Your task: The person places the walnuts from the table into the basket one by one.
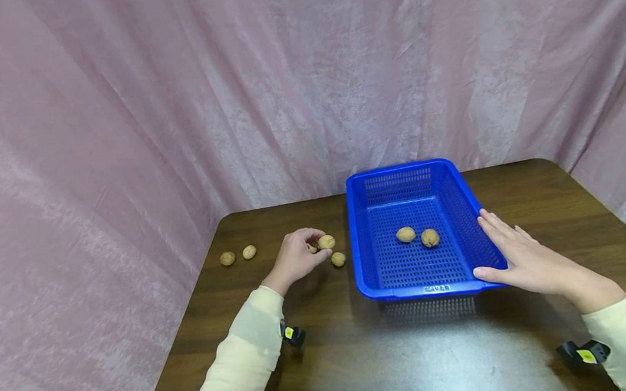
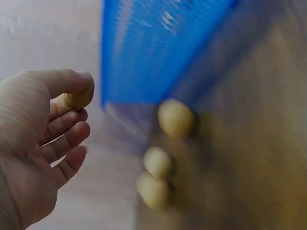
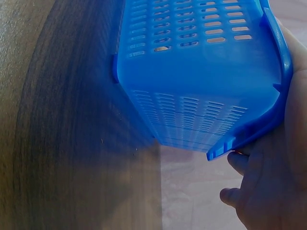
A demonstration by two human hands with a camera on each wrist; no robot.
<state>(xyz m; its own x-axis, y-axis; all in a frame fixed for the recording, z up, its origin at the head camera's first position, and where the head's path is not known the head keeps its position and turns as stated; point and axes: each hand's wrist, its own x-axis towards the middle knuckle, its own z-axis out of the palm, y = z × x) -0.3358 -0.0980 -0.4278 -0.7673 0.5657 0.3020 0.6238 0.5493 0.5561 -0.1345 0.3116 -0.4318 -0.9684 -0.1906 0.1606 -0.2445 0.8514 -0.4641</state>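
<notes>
My left hand (image 1: 301, 256) pinches a walnut (image 1: 326, 242) between thumb and fingers, above the table left of the basket. The left wrist view shows this walnut (image 2: 79, 99) partly covered by the thumb. A second walnut (image 1: 311, 248) is half hidden by the fingers; whether it is held I cannot tell. Just beside the hand, a walnut (image 1: 338, 259) lies on the table. With fingers extended along its right rim and thumb at the near corner, my right hand (image 1: 529, 261) rests on the blue plastic basket (image 1: 355, 240). Inside the basket are two walnuts, one lighter (image 1: 406, 234) and one browner (image 1: 430, 238).
Two more walnuts, one darker (image 1: 228, 258) and one paler (image 1: 249, 252), lie near the left edge of the dark wooden table (image 1: 321, 360). A pink curtain (image 1: 308, 101) hangs behind and left of the table. The left wrist view is blurred.
</notes>
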